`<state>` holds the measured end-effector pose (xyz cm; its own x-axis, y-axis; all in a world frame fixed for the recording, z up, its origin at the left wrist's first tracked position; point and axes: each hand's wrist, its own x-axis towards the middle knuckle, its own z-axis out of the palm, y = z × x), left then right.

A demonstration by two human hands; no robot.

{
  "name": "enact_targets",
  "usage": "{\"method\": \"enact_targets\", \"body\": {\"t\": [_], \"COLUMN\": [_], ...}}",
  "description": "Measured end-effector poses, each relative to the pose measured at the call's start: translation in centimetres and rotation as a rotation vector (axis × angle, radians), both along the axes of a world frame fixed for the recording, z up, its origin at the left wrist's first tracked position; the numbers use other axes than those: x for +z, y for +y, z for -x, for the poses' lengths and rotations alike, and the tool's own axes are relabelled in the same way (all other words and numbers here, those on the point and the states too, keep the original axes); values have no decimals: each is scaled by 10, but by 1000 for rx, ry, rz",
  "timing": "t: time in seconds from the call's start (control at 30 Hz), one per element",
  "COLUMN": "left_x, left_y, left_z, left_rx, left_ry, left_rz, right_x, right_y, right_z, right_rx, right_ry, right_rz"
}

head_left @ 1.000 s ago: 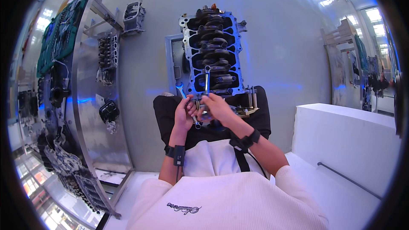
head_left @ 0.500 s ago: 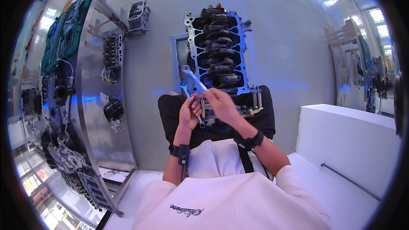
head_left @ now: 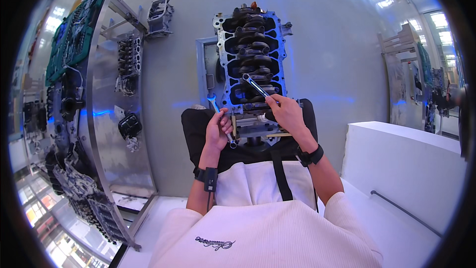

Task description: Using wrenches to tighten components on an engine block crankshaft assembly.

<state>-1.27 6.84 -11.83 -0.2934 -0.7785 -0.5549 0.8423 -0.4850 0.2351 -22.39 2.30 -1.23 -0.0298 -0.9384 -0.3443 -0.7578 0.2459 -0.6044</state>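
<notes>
In front of me stands an engine block (head_left: 222, 64) with its crankshaft (head_left: 254, 60) exposed along the middle. My left hand (head_left: 218, 130) is closed round a combination wrench (head_left: 213, 102); its open jaw points away from me and its ring end sticks out below the fist. My right hand (head_left: 287, 115) grips a second wrench (head_left: 256, 86) near its close end. That wrench slants away to the left, its ring end over the near part of the crankshaft. Whether the ring touches anything there, I cannot tell. Between my knees is the stand's crossbar with upright pins (head_left: 234, 125).
On the left runs a metal workbench (head_left: 119, 144) with a green socket tray (head_left: 79, 34), a cylinder head (head_left: 130, 57) and a black part (head_left: 130, 125). A metal housing (head_left: 159, 17) lies on the floor beyond it. A white block (head_left: 396, 154) stands at the right.
My right hand has moved right, away from the left hand, and its wrench has swung from the block's left edge to over the crankshaft. My left hand has barely shifted.
</notes>
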Motion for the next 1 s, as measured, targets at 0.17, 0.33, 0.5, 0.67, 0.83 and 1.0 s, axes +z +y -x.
{"method": "enact_targets", "body": {"t": [0.17,0.33,0.5,0.67,0.83,1.0], "left_x": [2,0,-4,19,-24,-33], "left_y": [0,-1,0,-3,8,11], "left_z": [1,-1,-4,5,5,-2], "left_rx": [-14,-11,-23,-21,138,75], "left_ry": [-10,1,5,-197,-188,-168], "left_rz": [3,13,33,-159,-65,8], "right_x": [1,-3,-22,-27,-31,-30], "right_y": [2,11,15,8,1,18], "right_z": [-4,-25,-42,-99,-141,-131], "right_rx": [41,-85,-143,-448,-587,-348], "right_ry": [-5,-218,-521,-1401,-1571,-1293], "right_rz": [11,-191,-350,-731,-490,-316]}}
